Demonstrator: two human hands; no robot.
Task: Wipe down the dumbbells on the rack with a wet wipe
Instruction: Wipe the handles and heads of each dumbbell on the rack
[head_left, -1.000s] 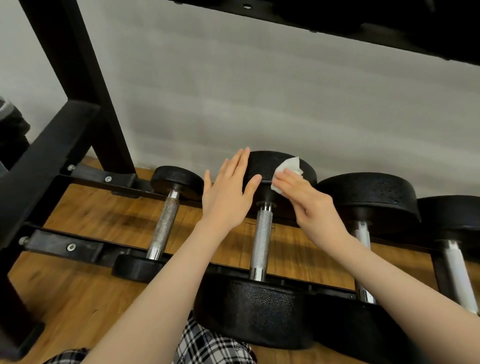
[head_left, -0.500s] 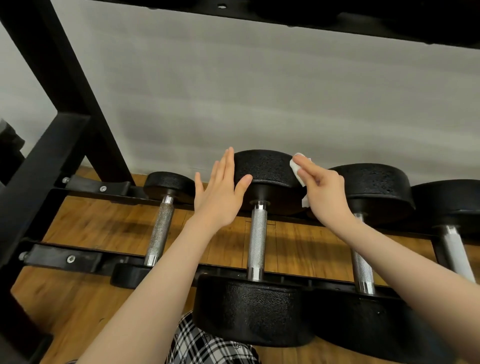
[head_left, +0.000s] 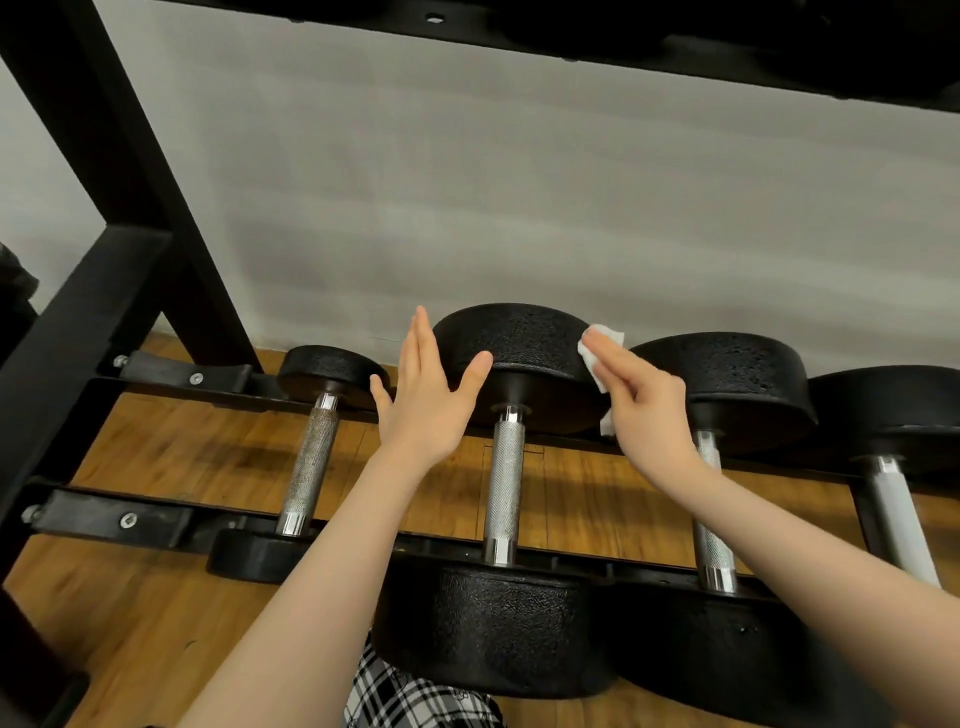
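A row of black dumbbells with metal handles lies across the lowest rails of a black rack (head_left: 109, 517). The middle dumbbell (head_left: 506, 478) has its far head against the wall. My left hand (head_left: 423, 395) rests flat with straight fingers against the left side of that far head. My right hand (head_left: 641, 410) presses a white wet wipe (head_left: 602, 345) with straight fingers against the right side of the same head. A small dumbbell (head_left: 311, 457) lies to the left, a larger dumbbell (head_left: 722, 395) to the right.
A fourth dumbbell (head_left: 893, 493) sits at the far right. The rack's upright post (head_left: 130, 171) stands at the left and an upper shelf (head_left: 623, 36) hangs overhead. Wooden floor (head_left: 156, 597) and a grey wall (head_left: 519, 208) lie behind. Checked clothing (head_left: 410, 696) shows at the bottom.
My right hand slid the wipe from the top front of the middle dumbbell's far head round to its right side. My left hand stayed on the left side.
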